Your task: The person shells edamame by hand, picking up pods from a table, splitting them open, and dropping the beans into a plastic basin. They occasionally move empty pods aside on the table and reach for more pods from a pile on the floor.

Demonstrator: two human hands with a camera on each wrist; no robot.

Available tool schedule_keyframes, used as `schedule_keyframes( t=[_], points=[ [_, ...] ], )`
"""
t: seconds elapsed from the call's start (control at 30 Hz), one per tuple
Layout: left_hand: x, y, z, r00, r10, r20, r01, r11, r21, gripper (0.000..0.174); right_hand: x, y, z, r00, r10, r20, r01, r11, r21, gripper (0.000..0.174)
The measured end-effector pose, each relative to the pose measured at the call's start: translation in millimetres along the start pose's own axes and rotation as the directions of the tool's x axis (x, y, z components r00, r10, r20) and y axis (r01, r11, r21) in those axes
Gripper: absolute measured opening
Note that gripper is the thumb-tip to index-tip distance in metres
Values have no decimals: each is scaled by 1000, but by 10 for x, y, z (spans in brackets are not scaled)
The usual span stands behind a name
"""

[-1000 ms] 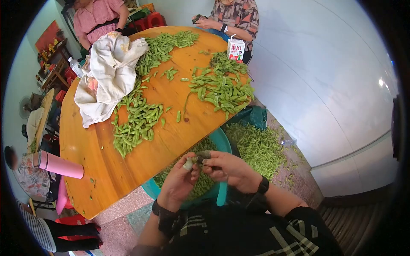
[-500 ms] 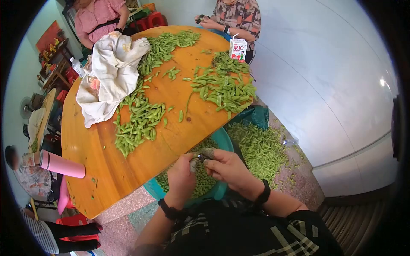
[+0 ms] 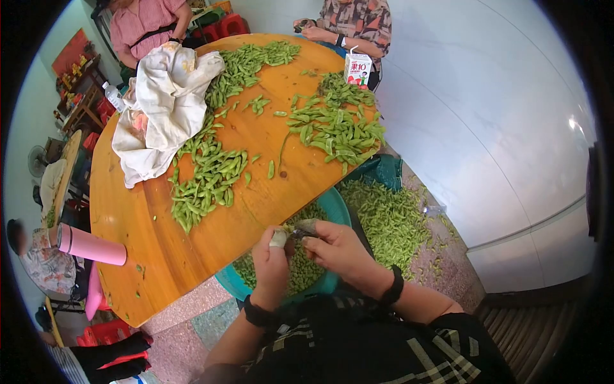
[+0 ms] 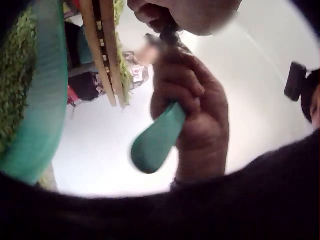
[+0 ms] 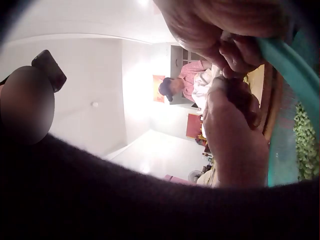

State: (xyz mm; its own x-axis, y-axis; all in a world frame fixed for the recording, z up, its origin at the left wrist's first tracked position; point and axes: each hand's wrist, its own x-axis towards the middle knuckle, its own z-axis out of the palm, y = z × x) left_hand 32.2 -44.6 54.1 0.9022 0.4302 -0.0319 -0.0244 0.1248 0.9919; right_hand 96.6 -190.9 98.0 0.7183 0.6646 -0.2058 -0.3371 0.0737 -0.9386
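My left hand (image 3: 271,264) and right hand (image 3: 348,253) meet fingertip to fingertip over a teal basin (image 3: 335,208) by the table's edge. Shelled green beans (image 3: 306,272) lie in the basin. A pale cover wraps my left thumb; a greyish one is on a right fingertip. The left fingertips pinch a small green bit, likely a soybean pod (image 3: 289,229), mostly hidden. Out of my curled right fingers runs the rounded handle of a teal-handled tool (image 4: 157,142); its dark end is at the fingertips, and its kind cannot be told.
Bean pods (image 3: 208,185) lie in piles on the wooden table (image 3: 256,198), with a white cloth (image 3: 160,121), pink tumbler (image 3: 93,244) and juice carton (image 3: 357,70). Pods or husks (image 3: 393,224) are heaped on the floor at right. People sit across the table.
My left hand has turned from palm and fingers showing to its back, then tilted so the covered thumb shows again. Both hands stay together over the basin.
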Motion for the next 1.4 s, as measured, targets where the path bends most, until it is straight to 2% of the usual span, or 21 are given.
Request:
schedule_keyframes(
  t=[0.03, 0.13, 0.2, 0.23, 0.27, 0.3, 0.37, 0.43, 0.53, 0.73, 0.8, 0.87, 0.93, 1.0, 1.03, 1.07, 1.1, 1.13, 1.27, 1.37, 1.4],
  points=[
    [19, -14, -36, 1000, -1, 0, 1, 1000, -1, 11, -10, -9, -2, 999, -50, -11, 49, 996, -71, 13],
    [49, -29, -85, 973, -135, 188, 180, 951, -249, 9, -14, 4, -57, 988, -155, -19, 144, 952, -268, 12],
    [45, 3, -33, 995, 87, 50, -93, 990, 111, 8, -25, -19, -72, 977, -215, -13, 193, 900, -391, 13],
    [49, 59, -43, 995, 88, 48, -93, 990, 110, 8, -58, -61, -53, 959, -283, 19, 256, 835, -487, 11],
    [51, 141, -66, 964, 239, 119, -267, 889, 373, 13, -77, -84, -41, 936, -345, 62, 317, 756, -573, 9],
    [52, 188, -90, 906, 356, 227, -419, 689, 591, 19, -77, -70, -49, 936, -345, 69, 321, 756, -571, 9],
    [46, 184, -117, 906, 337, 254, -422, 714, 558, 24, -72, -30, -73, 898, -412, 152, 377, 546, -748, 7],
    [23, 180, -125, 934, 217, 284, -344, 765, 544, 27, -97, -39, -51, 895, -413, 170, 386, 524, -759, 8],
    [-18, 51, 8, 935, 280, 219, -355, 697, 623, 22, -98, 65, -59, 895, -408, 180, 382, 491, -783, 9],
    [-3, -121, -2, 963, 188, 191, -268, 650, 711, 19, -83, 272, -231, 870, -478, 119, 354, 438, -826, 7],
    [-16, -25, -90, 914, 125, 386, -381, 591, 711, 17, -78, 258, -425, 836, -543, 84, 358, 422, -833, 6],
    [-69, 112, -178, 900, 194, 391, -432, 527, 732, 17, -113, 219, -770, 822, -561, -99, 183, 425, -887, 5],
    [-95, 304, -257, 880, 260, 399, -476, 459, 750, 18, -142, 300, -1169, 759, -636, -143, 115, 347, -931, 9],
    [-93, 470, -317, 906, 303, 297, -404, 405, 820, 20, -259, 462, -1590, 788, -585, -192, -40, 262, -964, 9],
    [-38, 482, -312, 915, 344, 212, -337, 363, 868, 17, -316, 567, -1766, 787, -586, -192, -37, 265, -963, 9],
    [55, 494, -303, 915, 344, 210, -335, 360, 871, 17, -377, 676, -1922, 817, -528, -230, -155, 183, -971, 9],
    [180, 495, -291, 951, 299, 82, -205, 406, 891, 16, -412, 741, -1984, 839, -470, -274, -263, 90, -961, 8],
    [279, 476, -285, 967, 249, -45, -73, 444, 893, 16, -441, 767, -1980, 841, -469, -271, -258, 93, -962, 8],
    [595, 221, -194, 921, 379, -88, -47, 334, 941, 12, -514, 815, -1906, 825, -465, -323, -243, 224, -944, 7],
    [618, 100, 151, 918, 377, 126, -288, 413, 864, 11, -500, 880, -1900, 823, -459, -334, -217, 289, -932, 7],
    [621, 94, 333, 892, 389, 230, -420, 523, 742, 11, -490, 901, -1899, 826, -457, -331, -203, 305, -930, 7]
  ],
)
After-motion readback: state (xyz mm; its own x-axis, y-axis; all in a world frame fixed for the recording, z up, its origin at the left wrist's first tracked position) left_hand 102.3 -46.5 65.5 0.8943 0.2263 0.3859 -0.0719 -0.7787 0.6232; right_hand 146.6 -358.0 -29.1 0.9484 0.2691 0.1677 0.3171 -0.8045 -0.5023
